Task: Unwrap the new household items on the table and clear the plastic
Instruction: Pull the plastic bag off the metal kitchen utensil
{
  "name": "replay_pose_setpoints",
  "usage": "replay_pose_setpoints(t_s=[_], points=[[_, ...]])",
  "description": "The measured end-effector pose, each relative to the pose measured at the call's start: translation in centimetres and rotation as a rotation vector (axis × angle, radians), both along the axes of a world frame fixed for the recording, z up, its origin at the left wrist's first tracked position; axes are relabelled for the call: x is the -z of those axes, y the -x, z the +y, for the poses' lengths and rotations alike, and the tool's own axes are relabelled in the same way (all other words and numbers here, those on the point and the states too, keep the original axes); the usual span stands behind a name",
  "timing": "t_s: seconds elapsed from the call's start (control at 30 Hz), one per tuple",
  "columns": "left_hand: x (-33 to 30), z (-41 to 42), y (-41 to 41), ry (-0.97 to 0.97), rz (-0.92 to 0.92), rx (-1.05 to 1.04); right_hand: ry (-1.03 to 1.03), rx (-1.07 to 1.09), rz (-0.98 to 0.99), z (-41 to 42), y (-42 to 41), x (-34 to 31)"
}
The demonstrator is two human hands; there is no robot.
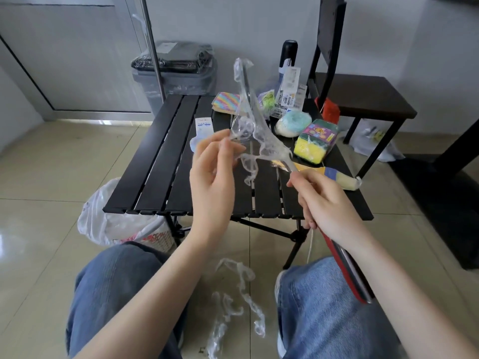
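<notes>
Both hands [212, 177] [321, 200] stretch unmarked clear plastic wrap [255, 136].

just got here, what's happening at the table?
A seated person is stripping clear plastic wrap off a long red-handled item. The left hand pinches the stretched film and pulls it away, while the right hand grips the item. Torn plastic strips lie on the floor between the knees. On the black slatted table, a sponge pack and other goods appear wrapped.
</notes>
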State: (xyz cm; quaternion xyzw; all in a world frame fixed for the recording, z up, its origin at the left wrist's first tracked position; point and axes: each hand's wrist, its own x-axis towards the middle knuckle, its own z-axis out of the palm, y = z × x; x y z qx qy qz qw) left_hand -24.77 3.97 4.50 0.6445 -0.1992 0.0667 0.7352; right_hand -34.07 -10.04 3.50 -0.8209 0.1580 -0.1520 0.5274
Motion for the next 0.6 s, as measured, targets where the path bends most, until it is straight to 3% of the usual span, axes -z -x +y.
replay_pose_setpoints(t_s=[0.07, 0.13, 0.23, 0.4, 0.6], points=[[-0.5, 0.1, -0.6, 0.265, 0.370, 0.240, 0.078, -0.010, 0.021, -0.3, 0.2, -0.1], [-1.0, 0.2, -1.9, 0.381, 0.640, 0.331, 0.134, -0.016, 0.044, -0.6, 0.1, 0.0], [-1.6, 0.2, -3.5, 0.169, 0.781, 0.429, 0.226, -0.007, 0.058, -1.2, 0.1, 0.1], [-1.2, 0.8, -4.7, -0.163, 0.574, 0.599, 0.458, -0.041, 0.063, -2.0, 0.4, -0.8], [-1.2, 2.1, -4.2, -0.837, -0.126, 0.228, 0.871, 0.015, 0.193, -3.7, 0.3, -2.2]])
